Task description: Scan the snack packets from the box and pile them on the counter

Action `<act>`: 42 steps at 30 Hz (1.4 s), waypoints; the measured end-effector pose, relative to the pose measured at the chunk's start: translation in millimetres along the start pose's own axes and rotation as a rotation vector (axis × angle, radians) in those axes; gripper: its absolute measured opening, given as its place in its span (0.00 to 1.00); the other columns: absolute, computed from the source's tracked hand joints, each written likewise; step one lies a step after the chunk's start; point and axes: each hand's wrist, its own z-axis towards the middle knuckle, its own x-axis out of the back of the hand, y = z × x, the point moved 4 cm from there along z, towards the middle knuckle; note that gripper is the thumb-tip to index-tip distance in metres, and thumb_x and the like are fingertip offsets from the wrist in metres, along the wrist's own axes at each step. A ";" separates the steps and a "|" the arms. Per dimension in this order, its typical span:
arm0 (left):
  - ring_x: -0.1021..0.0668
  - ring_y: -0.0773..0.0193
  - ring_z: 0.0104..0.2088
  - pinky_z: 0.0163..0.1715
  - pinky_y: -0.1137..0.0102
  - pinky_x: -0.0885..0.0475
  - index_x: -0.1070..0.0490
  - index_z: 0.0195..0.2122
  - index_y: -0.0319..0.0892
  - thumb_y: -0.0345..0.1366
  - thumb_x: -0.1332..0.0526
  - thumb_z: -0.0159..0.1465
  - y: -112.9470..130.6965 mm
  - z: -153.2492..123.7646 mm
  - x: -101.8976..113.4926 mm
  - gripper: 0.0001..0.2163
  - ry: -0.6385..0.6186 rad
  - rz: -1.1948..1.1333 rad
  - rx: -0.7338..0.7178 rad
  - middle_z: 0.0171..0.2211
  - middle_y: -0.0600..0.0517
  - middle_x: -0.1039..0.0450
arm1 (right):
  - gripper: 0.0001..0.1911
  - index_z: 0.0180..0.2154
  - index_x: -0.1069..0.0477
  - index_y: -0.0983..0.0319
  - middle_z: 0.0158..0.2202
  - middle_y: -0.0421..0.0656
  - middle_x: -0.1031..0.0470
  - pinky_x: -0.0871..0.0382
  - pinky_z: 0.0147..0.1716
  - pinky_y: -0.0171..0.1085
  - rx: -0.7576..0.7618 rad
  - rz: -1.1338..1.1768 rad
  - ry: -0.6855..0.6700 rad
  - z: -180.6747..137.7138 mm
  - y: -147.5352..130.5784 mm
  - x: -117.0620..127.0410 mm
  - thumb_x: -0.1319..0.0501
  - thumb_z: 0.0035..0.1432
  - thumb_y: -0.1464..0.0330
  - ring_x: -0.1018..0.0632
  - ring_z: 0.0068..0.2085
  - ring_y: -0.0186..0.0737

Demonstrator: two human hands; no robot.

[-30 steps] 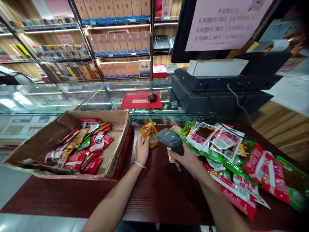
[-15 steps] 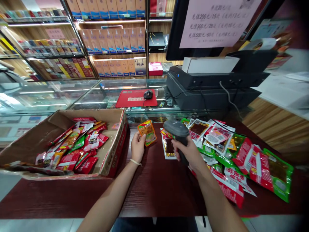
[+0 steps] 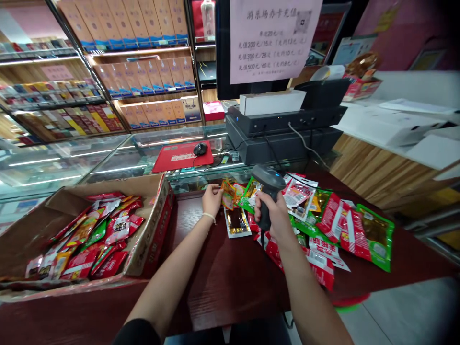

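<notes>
My left hand (image 3: 212,200) pinches a small orange snack packet (image 3: 227,195) by its left edge, at the near side of the pile. Gripped in my right hand (image 3: 276,214) is a dark grey barcode scanner (image 3: 268,178), its head above the packets and its handle pointing down. A white-edged packet with a dark window (image 3: 237,223) lies flat on the table between my hands. To the right spreads a pile of red, green and white snack packets, with a red packet (image 3: 354,235) and a green-edged one (image 3: 375,239) at its far end.
An open cardboard box (image 3: 153,230) holding several snack packets stands on the dark red table (image 3: 219,282) at left. Behind are a glass counter (image 3: 111,151), a red mouse pad (image 3: 168,158) with a mouse (image 3: 200,149), and a black cash-register unit (image 3: 255,143) with cables.
My left hand has carried the orange packet right, up to the pile and in among other packets. The scanner stays in my right hand. The view has swung to the right.
</notes>
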 end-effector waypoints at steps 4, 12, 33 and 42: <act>0.21 0.60 0.49 0.50 0.65 0.29 0.32 0.51 0.38 0.28 0.43 0.62 -0.5 3.3 -20.6 0.15 -0.097 0.006 -0.034 0.47 0.41 0.22 | 0.17 0.35 0.42 0.55 0.20 0.29 0.35 0.39 0.11 0.30 0.010 0.030 -0.017 -0.9 0.6 -1.2 0.33 0.53 0.61 0.35 0.14 0.29; 0.20 0.59 0.45 0.50 0.63 0.29 0.26 0.43 0.40 0.28 0.42 0.61 20.0 -17.5 0.6 0.10 -0.140 -0.039 -0.150 0.44 0.45 0.21 | 0.16 0.33 0.41 0.56 0.21 0.30 0.34 0.40 0.11 0.30 0.017 0.039 -0.074 -5.3 0.2 -7.3 0.33 0.54 0.62 0.35 0.14 0.29; 0.21 0.58 0.41 0.46 0.64 0.29 0.26 0.42 0.39 0.39 0.37 0.58 12.3 -43.9 389.4 0.13 0.267 0.480 -0.135 0.40 0.45 0.21 | 0.19 0.26 0.36 0.60 0.19 0.35 0.35 0.37 0.12 0.32 -0.192 -0.326 -0.504 -52.7 27.6 -110.2 0.31 0.51 0.56 0.34 0.15 0.30; 0.21 0.51 0.44 0.42 0.65 0.29 0.24 0.42 0.39 0.45 0.42 0.61 -46.7 -33.1 433.4 0.16 0.044 1.143 0.135 0.42 0.40 0.22 | 0.22 0.32 0.38 0.58 0.18 0.33 0.34 0.37 0.12 0.31 -0.213 -0.433 -0.718 -73.7 39.4 -217.0 0.31 0.49 0.53 0.34 0.15 0.31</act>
